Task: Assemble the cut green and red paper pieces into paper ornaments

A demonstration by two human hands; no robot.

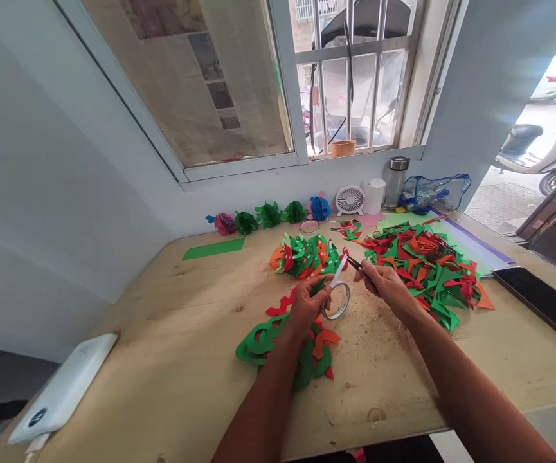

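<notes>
My left hand [309, 302] is closed round a roll of white tape [337, 310], with a small green paper piece [319, 286] also between its fingers. A strip of tape [339, 270] stretches up from the roll. My right hand [381, 281] grips dark scissors [358, 266], whose tips are at the upper end of the strip. Under and around my left forearm lie curved green paper pieces [258, 341] and orange and red ones [326, 341]. Beyond my hands sits a cluster of green, red and orange paper pieces with white bits [306, 254].
A large heap of paper scraps [427, 263] lies right, beside a black phone [542, 302]. Paper flowers [269, 214], a small fan [349, 200] and a glass bottle [396, 184] line the wall. A green strip [213, 249] and white device [63, 386] are left on the table [186, 360].
</notes>
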